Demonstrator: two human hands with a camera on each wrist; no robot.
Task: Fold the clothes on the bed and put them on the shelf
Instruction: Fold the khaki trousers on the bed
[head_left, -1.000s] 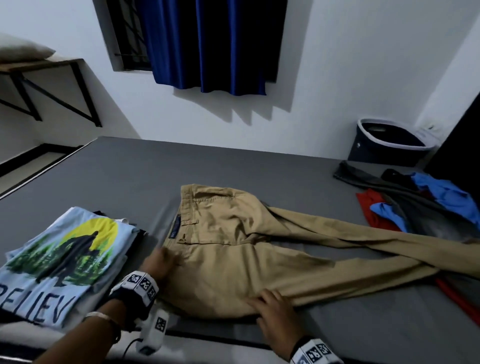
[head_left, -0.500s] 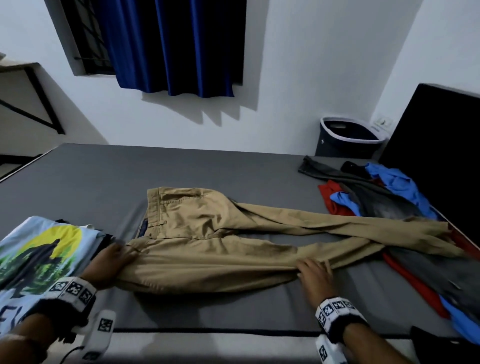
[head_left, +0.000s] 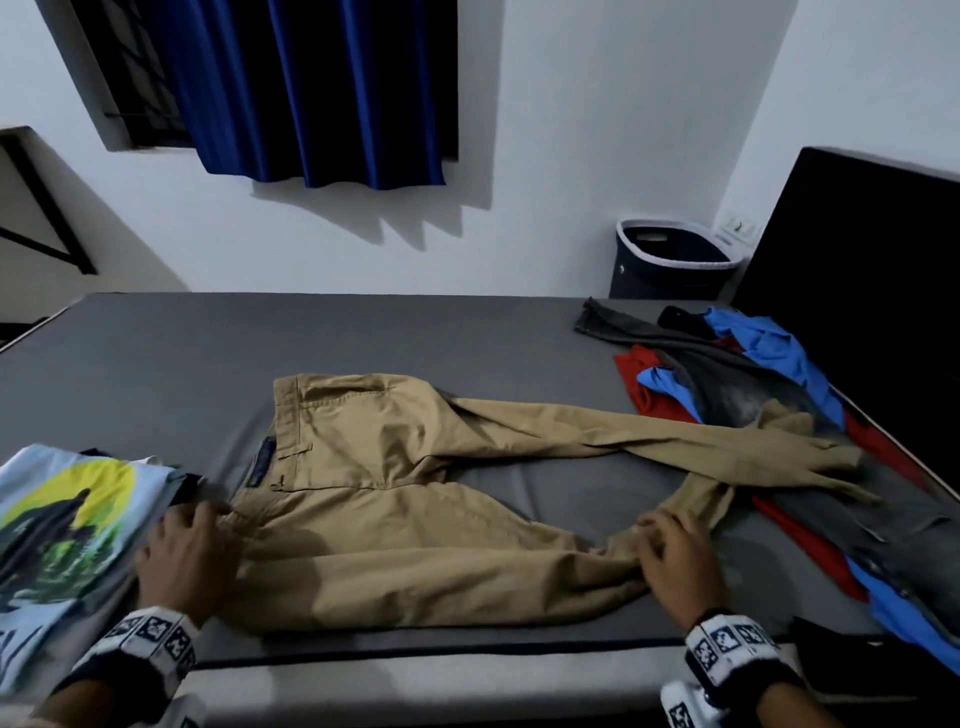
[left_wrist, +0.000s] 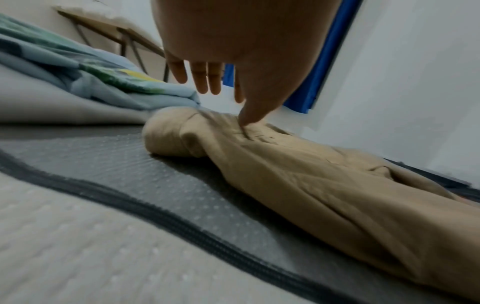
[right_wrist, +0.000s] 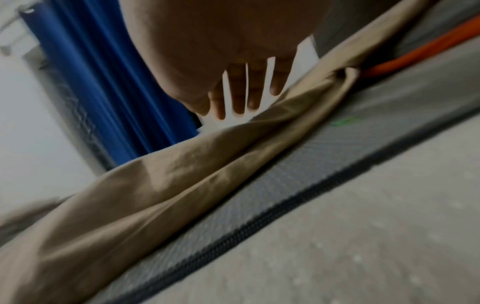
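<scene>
Khaki trousers (head_left: 415, 499) lay half-folded under my flat, open-fingered left hand (head_left: 182, 561) and right hand (head_left: 675, 561); a folded T-shirt stack (head_left: 62, 519) waited at the bed (head_left: 156, 364) edge, a heap (head_left: 753, 384) remained.

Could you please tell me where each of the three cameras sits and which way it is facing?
Head: on the head, facing down the bed at the trousers; both hands show, left hand, right hand.
Left wrist: low, along the fingers toward the waistband.
Right wrist: low, along the fingers over a trouser leg.
Shared: trousers, curtain.
</scene>
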